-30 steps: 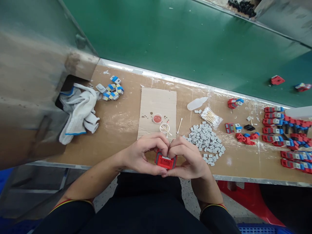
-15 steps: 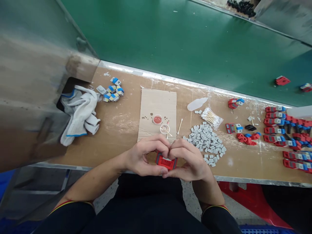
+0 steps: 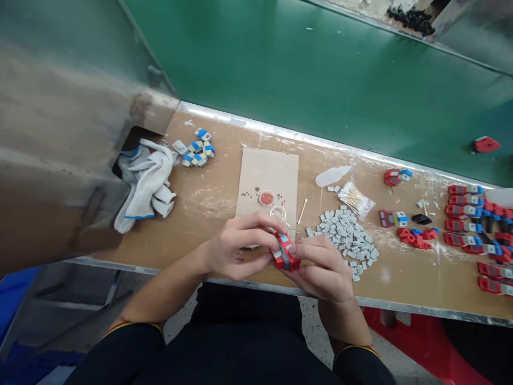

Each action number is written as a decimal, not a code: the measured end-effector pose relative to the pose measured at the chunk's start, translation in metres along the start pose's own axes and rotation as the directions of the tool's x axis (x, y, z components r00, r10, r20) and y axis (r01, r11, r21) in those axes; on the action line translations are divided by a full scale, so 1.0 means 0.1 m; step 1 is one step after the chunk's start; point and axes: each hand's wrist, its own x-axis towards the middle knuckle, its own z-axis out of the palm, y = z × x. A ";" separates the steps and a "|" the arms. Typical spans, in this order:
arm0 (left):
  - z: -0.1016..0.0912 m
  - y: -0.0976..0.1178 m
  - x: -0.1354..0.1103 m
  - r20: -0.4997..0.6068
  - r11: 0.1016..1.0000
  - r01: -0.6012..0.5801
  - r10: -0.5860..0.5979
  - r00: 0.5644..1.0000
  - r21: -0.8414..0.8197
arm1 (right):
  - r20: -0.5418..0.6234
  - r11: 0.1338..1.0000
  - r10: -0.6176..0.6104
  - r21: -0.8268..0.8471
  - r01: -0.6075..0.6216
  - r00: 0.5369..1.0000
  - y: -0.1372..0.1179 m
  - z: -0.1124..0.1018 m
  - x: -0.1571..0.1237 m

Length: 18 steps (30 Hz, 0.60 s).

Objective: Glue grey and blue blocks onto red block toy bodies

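Between my two hands, over the table's front edge, is a red and grey plastic toy part (image 3: 285, 256) with pale window-like patches. My left hand (image 3: 244, 246) grips its left side with bent fingers. From the right, my right hand (image 3: 324, 267) holds the same part, thumb and fingers closed on it. Just beyond the hands lies a cardboard sheet (image 3: 270, 166) bearing a small cup of red liquid (image 3: 266, 198) and a clear dish (image 3: 278, 215) with a cotton swab in it. Right of the sheet is a loose cotton swab (image 3: 302, 211). A pile of small grey pieces (image 3: 347, 232) spreads beside my right hand.
White gloves (image 3: 148, 182) and several blue-banded grey blocks (image 3: 198, 147) lie at left. Rightward are a translucent bottle (image 3: 332, 175), a bag of swabs (image 3: 356, 199), red toy parts (image 3: 417, 238) and rows of red-blue toys (image 3: 463, 211). A green conveyor-like surface (image 3: 280, 69) runs behind.
The red part has been turned over in my hands: its hollow side faced up before, its outer side with the grey band does now. The whole view has shifted slightly.
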 end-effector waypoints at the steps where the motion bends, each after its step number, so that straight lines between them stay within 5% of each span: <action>1: 0.00 0.00 0.00 -0.008 1.000 -0.008 0.008 1.000 0.007 | -0.003 1.000 0.001 -0.014 -0.001 1.000 -0.01 0.00 -0.02; 9: 0.07 -0.02 -0.02 -0.115 0.992 -0.124 0.121 0.986 -0.021 | 0.041 0.998 -0.014 -0.061 0.016 0.999 -0.02 -0.01 0.06; 18: 0.07 -0.02 -0.03 -0.140 0.991 -0.104 0.114 0.984 0.081 | 0.054 0.998 -0.034 -0.055 0.037 0.998 -0.01 0.02 0.10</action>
